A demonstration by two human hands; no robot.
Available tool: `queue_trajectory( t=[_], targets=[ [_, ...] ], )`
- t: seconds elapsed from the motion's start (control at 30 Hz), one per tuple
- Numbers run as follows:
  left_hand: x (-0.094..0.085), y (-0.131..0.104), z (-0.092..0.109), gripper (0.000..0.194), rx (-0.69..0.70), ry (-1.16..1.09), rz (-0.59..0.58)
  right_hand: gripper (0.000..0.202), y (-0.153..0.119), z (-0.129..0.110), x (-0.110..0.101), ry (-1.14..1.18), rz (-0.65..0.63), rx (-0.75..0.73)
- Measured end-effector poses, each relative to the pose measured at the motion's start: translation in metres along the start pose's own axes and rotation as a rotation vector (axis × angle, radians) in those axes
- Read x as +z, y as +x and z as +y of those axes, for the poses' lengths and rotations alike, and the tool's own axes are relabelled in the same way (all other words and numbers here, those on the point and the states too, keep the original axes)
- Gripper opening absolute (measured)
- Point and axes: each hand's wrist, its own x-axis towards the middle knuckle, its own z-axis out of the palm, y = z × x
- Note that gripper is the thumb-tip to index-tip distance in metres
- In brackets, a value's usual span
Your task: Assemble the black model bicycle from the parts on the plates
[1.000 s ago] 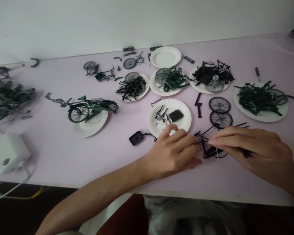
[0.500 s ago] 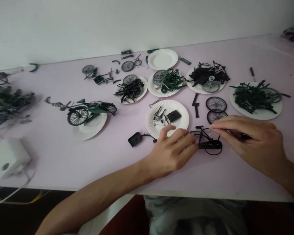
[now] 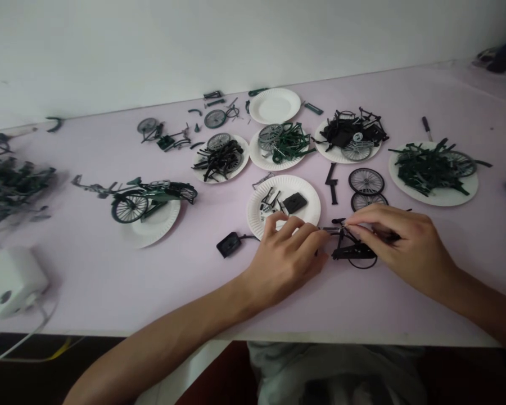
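A black model bicycle frame [image 3: 356, 251] with a saddle [image 3: 338, 221] lies on the table between my hands. My left hand [image 3: 289, 253] is closed around its left end, the fingertips curled and partly hidden. From the other side, my right hand [image 3: 405, 239] pinches something thin and tiny just beside the saddle, too small to name. Beyond the frame lie two black spoked wheels [image 3: 366, 181], and a black basket-like part [image 3: 229, 244] sits left of my left hand. A paper plate [image 3: 314, 216] behind my left hand bears small silver and black parts.
More paper plates [image 3: 274, 100] stand farther back, several heaped with black or green bicycle parts. A screwdriver [image 3: 427, 126] lies at the right rear. On the left are a green model bicycle [image 3: 152, 197], a blurred cluster of models [image 3: 12, 185] and a white box [image 3: 14, 281] with cables.
My right hand has moved left along the frame, its pinched fingertips now close to the saddle. My left hand keeps its hold, while the whole view has shifted slightly.
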Motion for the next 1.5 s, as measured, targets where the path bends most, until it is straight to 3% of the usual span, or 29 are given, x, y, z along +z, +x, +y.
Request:
queue_trajectory(
  t=[0.17, 0.7, 0.97, 1.2, 1.33, 1.5],
  targets=[
    [0.000, 0.001, 0.005, 0.028, -0.025, 0.036, -0.066, 0.014, 0.000, 0.003, 0.006, -0.006, -0.015, -0.007],
    [-0.004, -0.001, 0.004, 0.012, 0.046, 0.125, -0.073, 0.013, 0.003, 0.004, 0.009, -0.033, -0.011, -0.065],
    [-0.007, -0.001, 0.001, 0.026, 0.012, -0.071, -0.104, 0.011, 0.001, 0.004, 0.011, -0.024, -0.021, -0.036],
    [-0.002, 0.002, -0.002, 0.019, 0.010, -0.076, -0.109, 0.014, -0.001, 0.004, 0.011, -0.006, -0.047, -0.056],
    [-0.009, 0.001, -0.005, 0.015, 0.037, -0.067, -0.086, 0.014, -0.001, 0.006, 0.009, -0.010, -0.041, -0.043],
    [-0.019, 0.002, -0.008, 0.013, 0.124, -0.053, -0.166, 0.013, 0.001, 0.009, 0.005, -0.030, -0.048, -0.017]
  ],
)
